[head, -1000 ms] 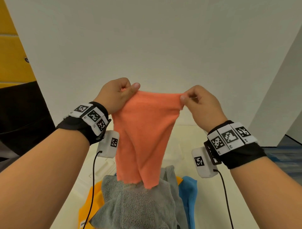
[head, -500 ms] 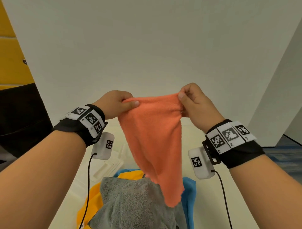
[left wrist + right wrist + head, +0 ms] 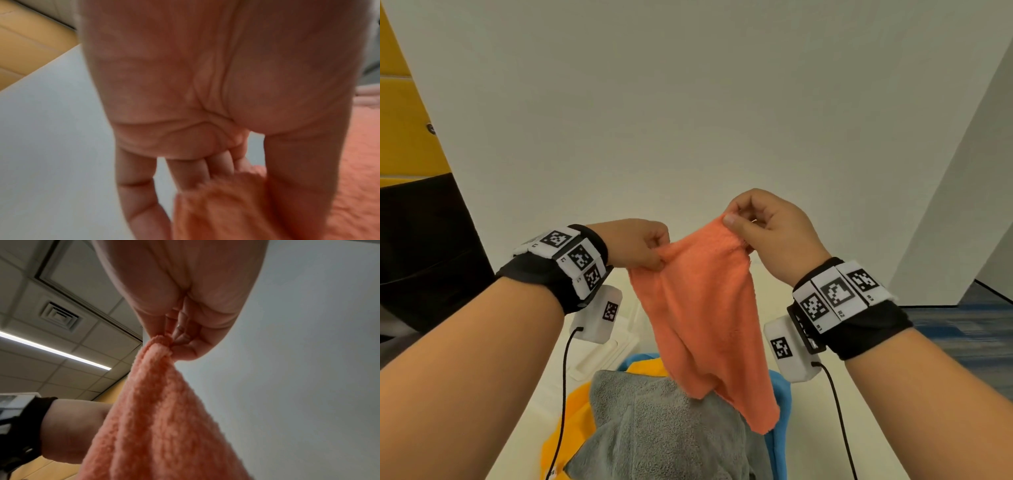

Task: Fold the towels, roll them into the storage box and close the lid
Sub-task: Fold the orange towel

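Nearest, below both forearms: a grey towel [image 3: 654,431] heaped on top of a pile, with a yellow towel [image 3: 571,421] showing beneath it under the left forearm and a blue towel [image 3: 779,411] along its edge under the right wrist. Hanging down onto that pile, touching or just over the grey towel: the lower corner of an orange towel [image 3: 705,315].

Further out, between the two wrists: the orange towel held up in the air, draped in loose vertical folds. Left hand [image 3: 637,246] gripping its upper edge, fingers curled with the cloth bunched between thumb and fingers; in the left wrist view the thumb lies against a gathered fold of the orange cloth [image 3: 226,203]. Right hand [image 3: 770,233] raised a little higher than the left, pinching the opposite upper corner between thumb and fingertips; seen from the right wrist view, the corner [image 3: 160,344] squeezed tight at the fingertips and the cloth fanning downward. Hands apart, the top edge slack between them.

Below the left wrist, beyond the pile: white moulded plastic [image 3: 606,356], partly hidden, on a pale table [image 3: 524,411]; whether box or lid cannot be told.

Beyond the hands: a plain white wall [image 3: 688,120]. Far off past the left hand: yellow panelling [image 3: 404,130].
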Motion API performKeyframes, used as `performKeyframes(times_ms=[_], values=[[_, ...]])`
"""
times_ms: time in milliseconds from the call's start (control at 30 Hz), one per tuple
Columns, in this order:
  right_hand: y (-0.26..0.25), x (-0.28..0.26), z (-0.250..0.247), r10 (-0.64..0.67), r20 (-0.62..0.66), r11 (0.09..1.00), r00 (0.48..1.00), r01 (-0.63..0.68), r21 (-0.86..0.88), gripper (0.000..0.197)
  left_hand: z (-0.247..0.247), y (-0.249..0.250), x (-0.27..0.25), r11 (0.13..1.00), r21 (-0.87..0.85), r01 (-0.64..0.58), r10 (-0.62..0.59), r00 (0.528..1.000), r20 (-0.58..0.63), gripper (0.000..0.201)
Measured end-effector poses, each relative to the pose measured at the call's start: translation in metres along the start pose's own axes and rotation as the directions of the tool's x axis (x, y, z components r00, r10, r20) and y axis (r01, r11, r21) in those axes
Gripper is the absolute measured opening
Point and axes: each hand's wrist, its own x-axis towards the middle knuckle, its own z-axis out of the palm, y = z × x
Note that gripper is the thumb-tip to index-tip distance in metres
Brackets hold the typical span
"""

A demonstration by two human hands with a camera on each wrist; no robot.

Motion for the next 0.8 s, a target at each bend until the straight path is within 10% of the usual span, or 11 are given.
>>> performKeyframes(times_ms=[200,367,600,800], values=[[0.002,0.002,0.002,-0.012,0.011,0.999,1.0,0.012,-0.034,0.011,0.0,0.019,-0.004,0.858,-0.499,-0.119,-0.001,0.972,-0.235,0.017],[0.003,0.003,0.008,-0.049,0.005,0.997,0.999,0.049,-0.062,0.006,0.003,0.033,-0.01,0.878,-0.424,-0.222,0.181,0.974,-0.136,0.045],[0.008,0.001,0.007,0.039,-0.019,0.999,0.999,-0.038,0.024,0.017,0.003,0.033,-0.006,0.909,-0.361,-0.209,0.148,0.971,-0.19,0.016],[0.038,-0.02,0.024,0.205,0.365,0.942,0.908,-0.083,-0.325,0.031,-0.005,0.028,-0.002,0.879,-0.4,-0.26,0.162,0.951,-0.262,0.009]])
